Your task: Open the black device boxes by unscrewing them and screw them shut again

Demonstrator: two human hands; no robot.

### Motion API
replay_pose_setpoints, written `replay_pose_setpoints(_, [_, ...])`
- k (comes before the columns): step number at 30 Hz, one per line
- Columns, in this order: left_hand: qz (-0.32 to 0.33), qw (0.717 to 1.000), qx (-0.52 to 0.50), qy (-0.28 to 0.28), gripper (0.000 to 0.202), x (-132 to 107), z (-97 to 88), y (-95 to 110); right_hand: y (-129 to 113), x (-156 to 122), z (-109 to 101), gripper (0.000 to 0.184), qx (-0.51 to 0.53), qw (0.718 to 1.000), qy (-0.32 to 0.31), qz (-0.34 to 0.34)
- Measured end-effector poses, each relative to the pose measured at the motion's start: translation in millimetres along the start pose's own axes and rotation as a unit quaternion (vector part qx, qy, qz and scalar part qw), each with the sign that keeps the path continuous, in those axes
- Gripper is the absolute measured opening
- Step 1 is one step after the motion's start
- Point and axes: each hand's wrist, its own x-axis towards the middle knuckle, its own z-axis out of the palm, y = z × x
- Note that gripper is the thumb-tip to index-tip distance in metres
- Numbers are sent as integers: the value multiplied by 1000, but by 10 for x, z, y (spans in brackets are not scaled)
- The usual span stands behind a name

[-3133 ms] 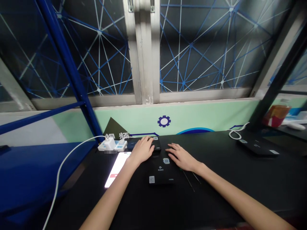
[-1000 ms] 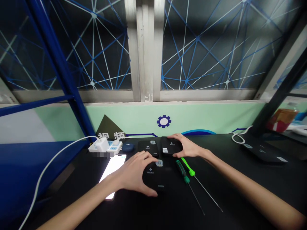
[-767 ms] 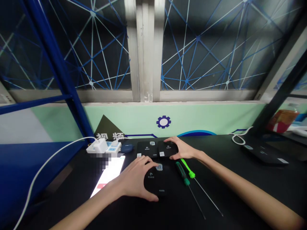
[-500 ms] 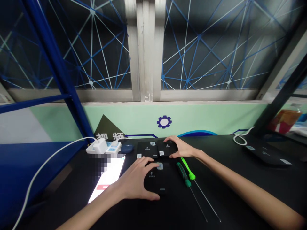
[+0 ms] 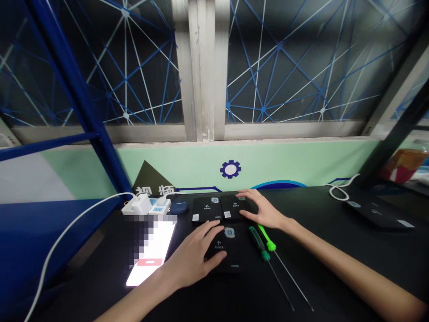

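Note:
Three flat black boxes with stickers, which look like set-top boxes, lie together on the black table. My left hand [image 5: 194, 252] rests over the left side of the near box [image 5: 228, 250], fingers stretched and thumb apart; that side is hidden beneath it. My right hand [image 5: 264, 210] is at the right edge of the back right box [image 5: 234, 206], with its fingers spread and not closed around it. The back left box [image 5: 205, 209] sits beside that one. Right of the near box lie a dark green screwdriver [image 5: 258, 243] and a bright green screwdriver [image 5: 268, 239], shafts towards me.
A lit phone [image 5: 152, 257] lies left of my left hand. Behind it are a power strip with a white charger [image 5: 142, 204] and a small dark blue case [image 5: 179, 207]. Another black box [image 5: 378, 213] and a white cable [image 5: 338, 192] are at the right. A window stands behind the table.
My left thumb has come up from the near box's front edge onto its top, and that box has shifted slightly right. My right hand has drawn back rightward from the back right box.

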Motion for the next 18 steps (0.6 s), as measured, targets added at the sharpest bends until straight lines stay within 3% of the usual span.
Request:
replay_pose_setpoints(5, [-54,990,96,86,35,19,-90,-68,-149,-194,-62,22,-59,997,-4,-44])
replay_pose_setpoints(9, [-67,983,153,77,33,10,-89,-170,-321,-185,-106,18,-57,996,-30,-63])
replay_pose_setpoints(12, [-64,983,157,74,29,8,-61,-147,-503,-179,-119,28,-51,991,-87,-82])
replay_pose_setpoints(15, [-73,984,143,81,24,12,-19,-64,-695,-222,-90,57,-45,986,-135,-92])
replay_pose_setpoints(18, [-65,986,129,88,23,18,25,-2,-836,-287,-17,79,-47,985,-144,-83])
